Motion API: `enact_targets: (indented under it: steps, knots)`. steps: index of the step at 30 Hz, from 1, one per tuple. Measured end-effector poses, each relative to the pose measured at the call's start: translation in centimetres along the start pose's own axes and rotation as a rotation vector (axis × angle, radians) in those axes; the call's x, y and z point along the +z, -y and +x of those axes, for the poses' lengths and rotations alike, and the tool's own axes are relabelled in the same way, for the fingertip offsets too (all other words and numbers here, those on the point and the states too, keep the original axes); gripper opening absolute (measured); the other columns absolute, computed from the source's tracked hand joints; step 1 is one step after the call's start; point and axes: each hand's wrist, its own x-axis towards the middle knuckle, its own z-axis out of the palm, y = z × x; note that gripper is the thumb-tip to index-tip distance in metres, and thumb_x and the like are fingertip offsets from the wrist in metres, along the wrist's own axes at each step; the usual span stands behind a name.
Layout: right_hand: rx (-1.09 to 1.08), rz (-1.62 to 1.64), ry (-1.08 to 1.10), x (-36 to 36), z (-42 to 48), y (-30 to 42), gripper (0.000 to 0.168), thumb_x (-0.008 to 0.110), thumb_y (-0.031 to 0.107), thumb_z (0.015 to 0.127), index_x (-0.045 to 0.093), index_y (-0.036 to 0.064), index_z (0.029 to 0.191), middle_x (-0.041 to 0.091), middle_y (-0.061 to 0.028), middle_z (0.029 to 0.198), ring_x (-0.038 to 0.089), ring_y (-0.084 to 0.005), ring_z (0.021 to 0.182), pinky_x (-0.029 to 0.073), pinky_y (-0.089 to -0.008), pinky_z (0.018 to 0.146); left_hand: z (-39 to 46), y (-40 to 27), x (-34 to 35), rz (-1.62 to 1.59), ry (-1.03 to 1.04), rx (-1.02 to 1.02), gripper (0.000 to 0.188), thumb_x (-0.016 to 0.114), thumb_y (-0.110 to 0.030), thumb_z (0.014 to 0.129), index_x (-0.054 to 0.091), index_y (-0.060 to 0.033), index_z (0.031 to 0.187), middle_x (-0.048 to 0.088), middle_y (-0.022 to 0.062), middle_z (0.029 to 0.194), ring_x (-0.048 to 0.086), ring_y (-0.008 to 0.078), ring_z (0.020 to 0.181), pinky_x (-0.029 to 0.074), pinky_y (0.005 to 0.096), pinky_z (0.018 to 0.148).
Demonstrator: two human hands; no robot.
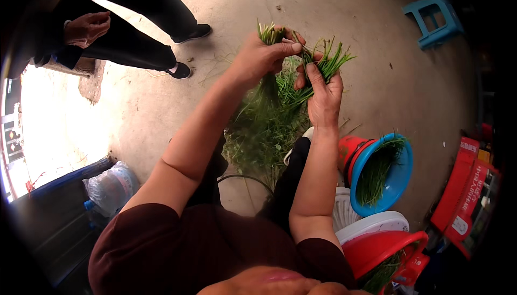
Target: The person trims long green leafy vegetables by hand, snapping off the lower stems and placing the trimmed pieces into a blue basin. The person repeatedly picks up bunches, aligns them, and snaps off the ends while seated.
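My left hand point(264, 54) grips a bunch of thin chive-like green stalks point(271, 34), cut ends up and leaves hanging below the fist. Just to its right, my right hand point(325, 95) holds a looser green bunch point(333, 60) whose stalk ends fan out to the upper right. Between the hands, the left thumb and the fingers of the right hand meet at a few stalks; which hand grips these I cannot tell. Beneath both hands a heap of loose greens point(262, 133) lies on the floor between my feet.
To my right stand a blue basin point(404, 178) with greens, a white basin point(387, 220) and a red basin point(363, 250), also with greens. Further off are a blue plastic stool point(430, 22) and red boxes point(464, 198). Another person point(137, 32) stands at upper left; a plastic-wrapped bottle point(115, 186) is at left.
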Motion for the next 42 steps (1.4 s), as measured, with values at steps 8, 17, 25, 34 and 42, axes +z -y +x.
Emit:
enact_targets:
  steps: [8,17,25,34,42]
  knots:
    - [-0.072,-0.165,-0.044,1.1,0.3,0.4,0.022,0.058,0.018,0.098,0.061,0.001,0.112,0.065,-0.0069,0.088,0.057,-0.0115,0.067,0.046,-0.0255,0.055,0.0,0.4,0.3,0.333,0.028,0.125,0.011,0.065,-0.011,0.087,0.069,-0.0054,0.095,0.057,-0.0066,0.069,0.038,0.0006,0.053,0.027,0.0189,0.046]
    - [-0.003,-0.241,-0.375,-1.1,1.0,-0.7,0.025,0.053,0.023,0.1,0.057,-0.001,0.106,0.064,-0.0067,0.092,0.057,-0.0142,0.079,0.046,-0.0297,0.072,0.1,0.8,-0.1,0.273,-0.074,0.045,0.011,0.066,-0.01,0.088,0.068,-0.0041,0.096,0.068,-0.0002,0.079,0.046,0.0021,0.056,0.036,0.021,0.049]
    - [0.122,0.136,-0.669,-2.5,1.3,-0.5,0.022,0.05,0.021,0.099,0.051,0.002,0.109,0.056,-0.0067,0.085,0.053,-0.0185,0.071,0.046,-0.0365,0.065,0.7,0.2,-2.4,0.032,-0.209,0.082,0.014,0.067,-0.014,0.088,0.068,-0.005,0.099,0.06,-0.0031,0.071,0.037,0.0015,0.05,0.029,0.0205,0.045]
    - [-0.061,-0.077,-0.823,-5.0,0.8,2.7,0.018,0.053,0.023,0.099,0.048,0.007,0.105,0.042,0.0003,0.066,0.034,-0.0072,0.045,0.025,-0.0242,0.037,1.2,-0.9,-7.2,-0.095,-0.485,0.296,0.014,0.065,-0.008,0.09,0.064,-0.0003,0.102,0.068,0.0081,0.088,0.035,0.0024,0.048,0.03,0.02,0.046]
    - [-0.136,-0.384,-0.31,-1.9,0.6,-0.7,0.013,0.072,0.014,0.087,0.065,0.007,0.096,0.059,0.0056,0.072,0.05,-0.0026,0.059,0.038,-0.02,0.048,0.8,0.3,-3.9,0.223,-0.285,0.164,0.014,0.072,-0.014,0.085,0.07,-0.004,0.094,0.062,-0.0014,0.068,0.038,0.0014,0.049,0.029,0.0196,0.045]
